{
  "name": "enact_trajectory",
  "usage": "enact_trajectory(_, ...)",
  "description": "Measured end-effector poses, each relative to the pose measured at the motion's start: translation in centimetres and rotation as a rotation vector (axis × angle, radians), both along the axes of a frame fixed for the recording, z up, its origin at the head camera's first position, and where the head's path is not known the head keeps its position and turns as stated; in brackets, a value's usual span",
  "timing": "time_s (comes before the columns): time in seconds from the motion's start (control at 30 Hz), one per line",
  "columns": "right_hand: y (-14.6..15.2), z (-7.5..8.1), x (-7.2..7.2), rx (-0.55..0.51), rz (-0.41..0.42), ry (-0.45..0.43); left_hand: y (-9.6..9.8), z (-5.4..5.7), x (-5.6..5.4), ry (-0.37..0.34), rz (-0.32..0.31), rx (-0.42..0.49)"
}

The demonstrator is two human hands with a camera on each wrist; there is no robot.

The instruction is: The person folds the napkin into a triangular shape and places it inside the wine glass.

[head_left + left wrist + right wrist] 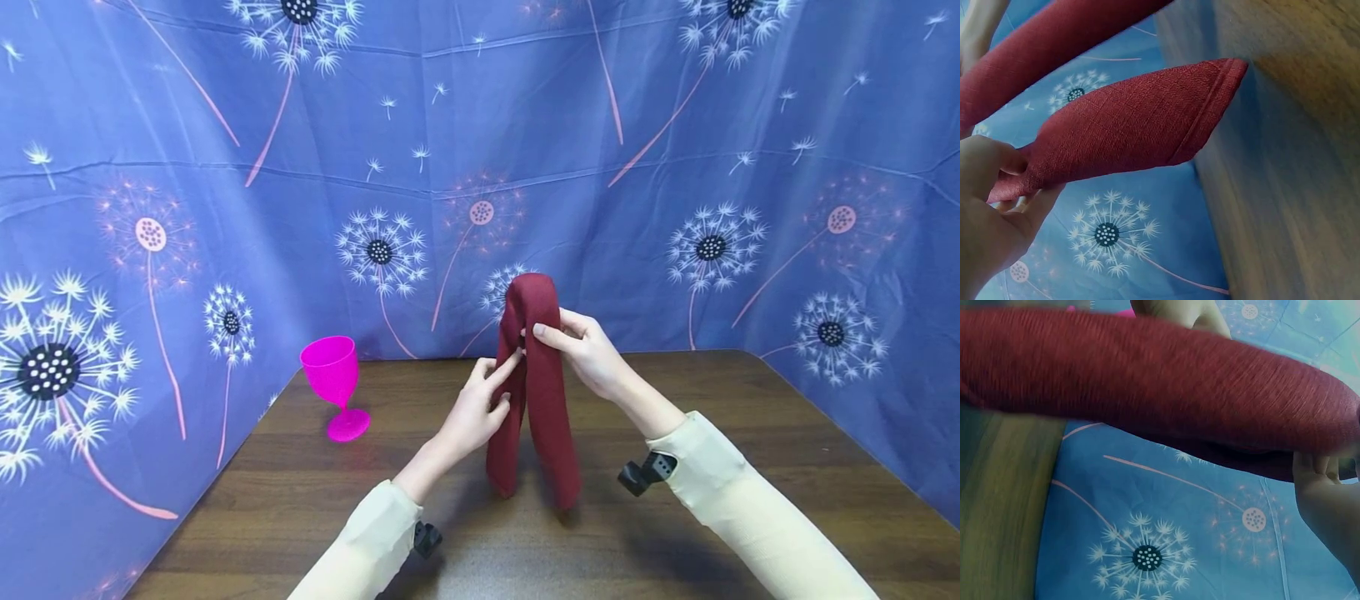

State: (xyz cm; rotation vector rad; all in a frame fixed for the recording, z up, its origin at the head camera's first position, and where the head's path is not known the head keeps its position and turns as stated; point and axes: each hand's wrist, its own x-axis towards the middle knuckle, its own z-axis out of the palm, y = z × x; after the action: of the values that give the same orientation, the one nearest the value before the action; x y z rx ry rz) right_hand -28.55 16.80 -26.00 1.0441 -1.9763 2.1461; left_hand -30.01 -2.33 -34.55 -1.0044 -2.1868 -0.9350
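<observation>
A dark red cloth napkin [552,417], folded into a long strip, is bent over at the top so two tails hang down above the table. My right hand [596,354] pinches the right-hand side below the bend, thumb in front and fingers behind. With thumb and fingers my left hand [474,408] grips the left tail, its index finger reaching toward the gap between the tails. In the left wrist view, the hemmed end of the napkin [1129,125] sticks out past the left hand. Some right fingertips are hidden behind the cloth.
A bright pink goblet [332,375] stands upright at the table's back left. The brown wooden table [712,467] ends at a blue curtain [555,108] printed with dandelions, which hangs behind and along both sides.
</observation>
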Motion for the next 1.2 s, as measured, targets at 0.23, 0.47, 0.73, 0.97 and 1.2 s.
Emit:
enact_trajectory(0.23,0.1,0.0,-0.1,0.041,0.072,0.022,0.2,0.3,0.1,-0.035,0.077,-0.006)
enact_trajectory(0.47,-0.1,0.3,0.2,0.056,0.107,-0.033,0.4,0.4,0.1,-0.041,0.083,0.035)
enact_trajectory(0.73,-0.3,0.5,0.1,0.063,-0.048,0.011,0.2,0.3,-0.2,-0.093,-0.092,0.229)
enact_trajectory(0.97,-1.0,0.4,-0.3,0.017,-0.158,0.010,0.0,1.1,0.6,-0.133,-0.159,0.276)
enact_trajectory(1.2,-1.9,0.3,-0.3,-0.021,-0.186,-0.006,0.1,2.6,2.5,-0.143,-0.174,0.249)
